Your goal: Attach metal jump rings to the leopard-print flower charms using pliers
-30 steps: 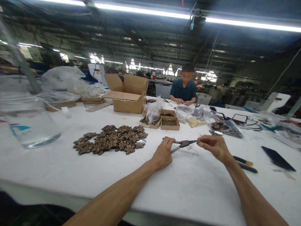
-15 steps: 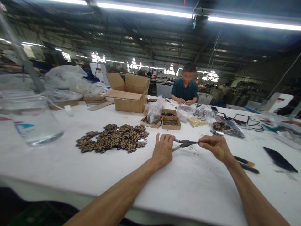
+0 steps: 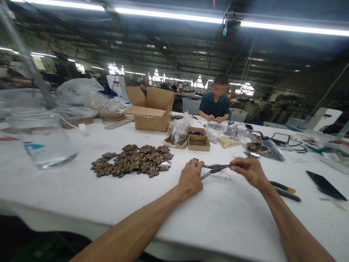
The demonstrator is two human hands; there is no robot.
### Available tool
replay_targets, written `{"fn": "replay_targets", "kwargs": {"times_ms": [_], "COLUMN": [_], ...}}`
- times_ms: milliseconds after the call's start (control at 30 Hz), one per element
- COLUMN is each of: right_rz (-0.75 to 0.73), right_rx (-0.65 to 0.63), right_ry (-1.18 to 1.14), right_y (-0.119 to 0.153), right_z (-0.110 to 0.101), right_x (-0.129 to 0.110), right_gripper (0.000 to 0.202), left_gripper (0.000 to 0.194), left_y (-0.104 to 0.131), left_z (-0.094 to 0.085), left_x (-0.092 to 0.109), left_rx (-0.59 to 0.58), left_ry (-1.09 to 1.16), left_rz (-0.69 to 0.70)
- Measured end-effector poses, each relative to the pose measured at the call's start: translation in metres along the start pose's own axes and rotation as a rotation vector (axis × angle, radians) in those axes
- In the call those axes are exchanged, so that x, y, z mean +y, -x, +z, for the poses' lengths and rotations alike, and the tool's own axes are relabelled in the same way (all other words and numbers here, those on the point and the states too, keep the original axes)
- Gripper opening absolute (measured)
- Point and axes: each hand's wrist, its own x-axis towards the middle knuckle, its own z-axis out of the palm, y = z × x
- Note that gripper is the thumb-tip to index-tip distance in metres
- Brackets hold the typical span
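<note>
My left hand (image 3: 191,177) is closed around the handles of a pair of long-nosed pliers (image 3: 216,168), whose jaws point to the right. A bit of a leopard-print piece (image 3: 195,160) shows at its fingers; I cannot tell whether it is held. My right hand (image 3: 249,171) pinches at the tip of the jaws, and what lies between thumb and finger is too small to make out. Left of my hands lies a heap of leopard-print pieces (image 3: 136,160) with dark edges. Small bits of metal are scattered on the table below the jaws.
On the white table (image 3: 231,222) stand a water jar (image 3: 49,145), a cardboard box (image 3: 151,120) and small boxes of metal parts (image 3: 198,143). Yellow-and-black-handled pliers (image 3: 286,191) and a black flat object (image 3: 325,185) lie right. A person (image 3: 215,103) sits opposite.
My left hand's fingers have curled in closer on the pliers, and a leopard-print piece now shows beyond them. My right hand stays at the jaw tip.
</note>
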Motion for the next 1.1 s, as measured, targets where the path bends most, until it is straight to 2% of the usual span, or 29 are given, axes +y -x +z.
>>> {"fn": "replay_targets", "kwargs": {"times_ms": [233,433,1100], "right_rz": [0.028,0.031,0.009], "right_rx": [0.000,0.007,-0.017], "right_ry": [-0.018,-0.004,-0.008], "right_y": [0.0008,0.0004,0.0002], "right_z": [-0.0011,-0.0003,-0.0035], "right_x": [0.0071,0.0073,0.0083], "right_gripper": [0.027,0.029,0.025], "left_gripper": [0.055,0.051,0.050], "left_y": [-0.0009,-0.0047,-0.0063], "left_z": [0.0071,0.0075,0.0072], "left_x": [-0.0031,-0.0027,0.0006], "left_rx": [0.004,-0.049,-0.066], "left_ry": [-0.042,-0.072,-0.196], "left_rz": [-0.006,-0.047,-0.069]}}
